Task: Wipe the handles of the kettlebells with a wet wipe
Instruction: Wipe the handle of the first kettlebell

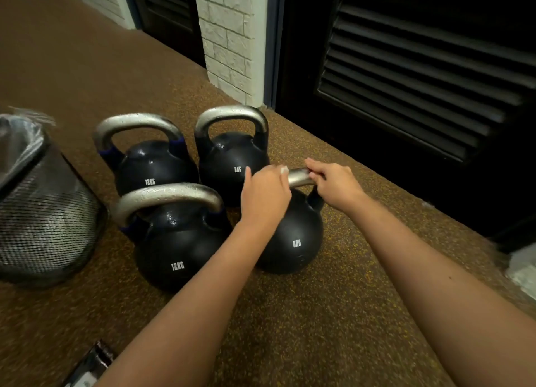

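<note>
Four black kettlebells sit close together on the brown speckled floor (333, 314). Each one is a round, shiny ball with a curved silver-grey handle on top. The near right kettlebell (293, 238) says 8KG in white. Its handle (300, 177) is smooth metal, and only a short part shows between the two hands.

The left hand (265, 193) is curled over the left end of that handle. A small bit of white wet wipe (284, 170) peeks out by its fingers, pinched against the metal. The right hand (333, 182) is closed over the right end of the same handle, with its fingers wrapped on top. Both bare arms reach forward from the bottom edge and come together at this kettlebell.

The near left kettlebell (177, 241) says 12KG and has a rough, bumpy handle with blue at its ends. Behind it stands another 12KG kettlebell (150, 166), also with blue at the handle ends. The far right kettlebell (232, 160) says 8KG and stands just behind the one being held.

To the left is a black mesh bin (49, 230) with a clear plastic bag inside. Behind are a white brick pillar (226, 35) and dark slatted doors (420, 76).
</note>
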`<state>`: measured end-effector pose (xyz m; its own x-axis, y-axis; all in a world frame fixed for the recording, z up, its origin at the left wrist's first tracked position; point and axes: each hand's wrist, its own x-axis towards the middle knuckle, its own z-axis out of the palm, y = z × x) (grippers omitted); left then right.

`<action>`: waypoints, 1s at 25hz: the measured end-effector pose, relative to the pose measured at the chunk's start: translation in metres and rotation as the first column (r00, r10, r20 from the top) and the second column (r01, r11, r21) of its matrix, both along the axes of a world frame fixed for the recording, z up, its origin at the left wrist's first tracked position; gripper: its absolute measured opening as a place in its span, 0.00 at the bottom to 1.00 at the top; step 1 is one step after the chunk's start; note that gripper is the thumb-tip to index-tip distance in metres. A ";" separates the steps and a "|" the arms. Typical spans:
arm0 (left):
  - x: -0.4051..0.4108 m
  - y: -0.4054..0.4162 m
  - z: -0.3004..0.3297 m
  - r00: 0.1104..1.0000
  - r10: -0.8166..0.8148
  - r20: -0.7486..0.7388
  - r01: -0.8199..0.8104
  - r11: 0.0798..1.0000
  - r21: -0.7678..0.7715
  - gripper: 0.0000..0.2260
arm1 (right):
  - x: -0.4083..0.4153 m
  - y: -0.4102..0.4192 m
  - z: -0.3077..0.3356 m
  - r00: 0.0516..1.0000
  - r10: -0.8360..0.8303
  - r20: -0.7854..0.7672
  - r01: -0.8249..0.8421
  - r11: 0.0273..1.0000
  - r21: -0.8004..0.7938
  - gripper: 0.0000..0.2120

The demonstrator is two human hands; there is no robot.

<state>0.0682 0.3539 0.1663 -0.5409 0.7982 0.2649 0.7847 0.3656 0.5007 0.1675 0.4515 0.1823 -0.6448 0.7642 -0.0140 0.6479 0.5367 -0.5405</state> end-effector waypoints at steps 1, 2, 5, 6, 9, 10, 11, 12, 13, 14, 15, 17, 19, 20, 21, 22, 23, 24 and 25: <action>-0.002 0.002 0.000 0.999 0.030 -0.042 -0.030 0.999 -0.012 0.16 | 0.002 0.001 -0.001 1.000 -0.001 0.007 0.001 1.000 -0.001 0.21; -0.001 0.002 -0.003 0.990 0.032 -0.136 -0.035 0.999 -0.023 0.17 | 0.003 0.003 -0.002 1.000 0.000 0.012 0.000 1.000 -0.003 0.24; 0.012 0.000 -0.021 0.901 -0.093 -0.423 0.084 0.996 -0.040 0.17 | 0.007 0.005 -0.004 1.000 0.003 0.002 -0.003 1.000 -0.012 0.28; 0.015 0.000 -0.027 0.866 -0.136 -0.481 0.126 0.991 -0.053 0.19 | 0.007 0.005 -0.003 1.000 0.006 -0.008 -0.006 1.000 -0.015 0.28; 0.018 0.000 -0.030 0.844 -0.120 -0.523 0.098 0.993 -0.069 0.20 | 0.007 0.004 -0.001 1.000 -0.002 -0.019 0.002 0.999 -0.042 0.27; 0.017 -0.002 -0.028 0.864 -0.067 -0.499 0.053 0.998 -0.040 0.19 | 0.007 0.003 0.000 1.000 -0.007 -0.018 0.006 0.999 -0.045 0.28; 0.016 -0.004 -0.028 0.894 -0.005 -0.448 0.007 1.000 0.003 0.18 | 0.007 0.003 0.000 1.000 -0.011 -0.011 0.011 0.999 -0.046 0.29; 0.014 -0.008 -0.027 0.922 0.054 -0.383 -0.041 0.998 0.042 0.18 | 0.007 0.003 0.000 1.000 -0.015 -0.002 0.015 0.999 -0.043 0.29; 0.012 -0.012 -0.028 0.941 0.103 -0.324 -0.087 0.994 0.062 0.18 | 0.006 0.004 0.001 1.000 -0.017 0.011 0.017 0.999 -0.039 0.29; 0.010 -0.015 -0.029 0.951 0.143 -0.274 -0.128 0.989 0.072 0.18 | 0.005 0.004 0.003 1.000 -0.008 0.025 0.009 1.000 -0.028 0.29; 0.011 -0.017 -0.030 0.954 0.175 -0.241 -0.161 0.984 0.078 0.19 | 0.004 0.005 0.004 0.999 0.009 0.042 -0.008 1.000 -0.013 0.28; 0.019 -0.017 -0.030 0.947 0.156 -0.282 -0.145 0.988 0.059 0.20 | 0.001 0.003 0.007 0.997 0.031 0.064 -0.032 0.999 0.024 0.24; 0.030 -0.015 -0.034 0.914 0.051 -0.403 -0.054 0.999 0.002 0.20 | -0.001 -0.001 0.007 0.998 0.033 0.049 -0.035 0.998 0.053 0.19; 0.030 -0.016 -0.037 0.903 0.042 -0.427 -0.041 0.999 0.013 0.20 | -0.001 -0.003 0.006 0.999 0.035 0.041 -0.038 0.997 0.062 0.17; 0.026 -0.018 -0.038 0.917 0.072 -0.393 -0.064 0.997 0.033 0.20 | -0.002 -0.005 0.005 0.998 0.042 0.038 -0.044 0.996 0.074 0.16; 0.022 -0.021 -0.039 0.938 0.130 -0.321 -0.112 0.991 0.072 0.20 | -0.003 -0.006 0.003 0.998 0.047 0.033 -0.050 0.995 0.092 0.16; 0.019 -0.025 -0.042 0.957 0.188 -0.223 -0.166 0.980 0.114 0.21 | -0.004 -0.006 0.001 0.999 0.046 0.025 -0.049 0.993 0.105 0.16; 0.018 -0.029 -0.044 0.967 0.222 -0.121 -0.203 0.967 0.152 0.21 | -0.005 -0.006 0.000 0.999 0.040 0.016 -0.042 0.993 0.112 0.16; 0.021 -0.032 -0.048 0.972 0.229 -0.043 -0.218 0.959 0.181 0.22 | -0.006 -0.006 0.000 1.000 0.030 0.009 -0.031 0.993 0.110 0.16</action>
<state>0.0896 0.3214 0.1185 -0.6782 0.5973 0.4281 0.7247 0.4471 0.5243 0.1616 0.4451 0.1823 -0.6680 0.7414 0.0647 0.6340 0.6125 -0.4721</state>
